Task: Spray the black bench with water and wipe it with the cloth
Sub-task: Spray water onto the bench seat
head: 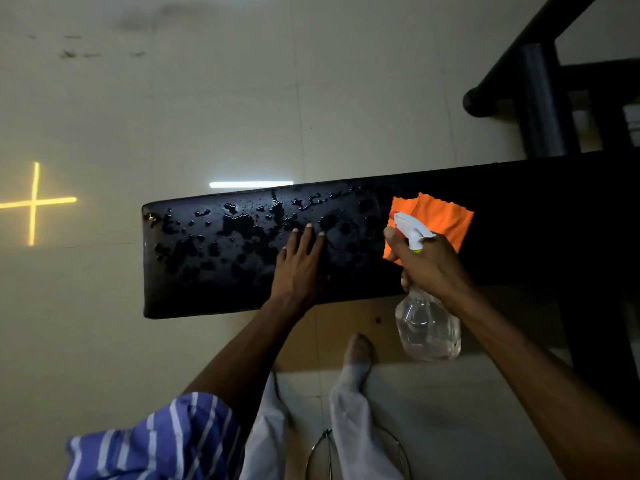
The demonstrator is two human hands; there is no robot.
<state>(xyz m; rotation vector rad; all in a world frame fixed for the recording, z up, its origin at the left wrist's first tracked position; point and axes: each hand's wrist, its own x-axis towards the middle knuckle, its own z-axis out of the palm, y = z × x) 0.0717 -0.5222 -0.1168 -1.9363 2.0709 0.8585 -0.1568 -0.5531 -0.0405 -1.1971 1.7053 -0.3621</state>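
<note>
The black bench [207, 282] runs across the middle of the view, and its left half is covered with water drops and small puddles. My left hand [299, 261] lies flat on the wet pad, fingers apart. My right hand [427, 261] grips the neck of a clear spray bottle [427, 323] with a white trigger head, a finger on the trigger, nozzle pointing left. An orange cloth [440, 216] lies on the bench just behind the bottle's head, partly hidden by it and by my right hand.
A black metal frame [540, 98] stands at the upper right behind the bench. Beige tiled floor [173, 116] surrounds the bench's left end. My legs and a bare foot [360, 348] are below the bench, with a thin wire hoop [325, 441] near them.
</note>
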